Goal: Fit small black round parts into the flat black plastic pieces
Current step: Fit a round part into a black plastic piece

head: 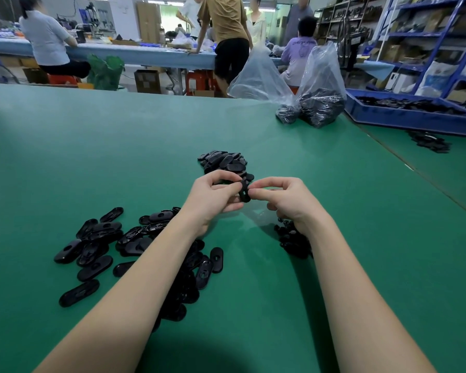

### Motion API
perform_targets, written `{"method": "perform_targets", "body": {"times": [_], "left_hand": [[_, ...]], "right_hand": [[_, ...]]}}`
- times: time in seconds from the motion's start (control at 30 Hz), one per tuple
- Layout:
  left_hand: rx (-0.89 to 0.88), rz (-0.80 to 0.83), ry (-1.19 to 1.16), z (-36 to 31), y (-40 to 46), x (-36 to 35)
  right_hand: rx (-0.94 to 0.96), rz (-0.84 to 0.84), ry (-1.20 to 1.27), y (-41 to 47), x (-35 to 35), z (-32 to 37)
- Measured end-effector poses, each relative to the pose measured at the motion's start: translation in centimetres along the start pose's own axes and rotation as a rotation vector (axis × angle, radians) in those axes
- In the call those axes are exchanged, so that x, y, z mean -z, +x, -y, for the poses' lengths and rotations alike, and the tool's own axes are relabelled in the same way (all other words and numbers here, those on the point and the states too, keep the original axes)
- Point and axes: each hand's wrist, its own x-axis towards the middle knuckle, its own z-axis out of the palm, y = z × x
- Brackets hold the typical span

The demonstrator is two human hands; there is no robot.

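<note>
Flat black plastic pieces (97, 249), glossy elongated ovals with holes, lie scattered near the green table's (65, 146) front left edge. Above the middle, the left hand (213, 196) and right hand (285, 200) both pinch one oval piece (244, 191) between curled fingertips, upright. Small black round parts (291, 238) heap under the right wrist. Clear plastic bags (320, 84) of dark parts stand at the far right edge, beside a blue tray (414, 119).

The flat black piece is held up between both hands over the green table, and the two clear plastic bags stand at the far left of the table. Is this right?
Not quite. The head view shows the bags at the far right of the table, near the blue tray, not the far left. The rest holds: both hands, left and right, pinch the flat black piece above the green table.
</note>
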Motion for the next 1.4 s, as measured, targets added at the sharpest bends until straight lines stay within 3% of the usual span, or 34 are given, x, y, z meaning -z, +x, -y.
{"method": "perform_targets", "body": {"times": [0.77,1.17,1.4], "left_hand": [[-0.032,0.090,0.042,-0.27,-0.38,0.10],[0.041,0.038,0.036,0.17,0.03,0.53],[0.020,0.033,0.092,0.25,-0.14,0.18]], "right_hand": [[0.001,-0.129,-0.100,0.62,-0.21,-0.02],[0.027,-0.024,-0.112,0.60,-0.30,-0.29],[0.025,-0.074,-0.191,0.74,-0.46,-0.16]]}}
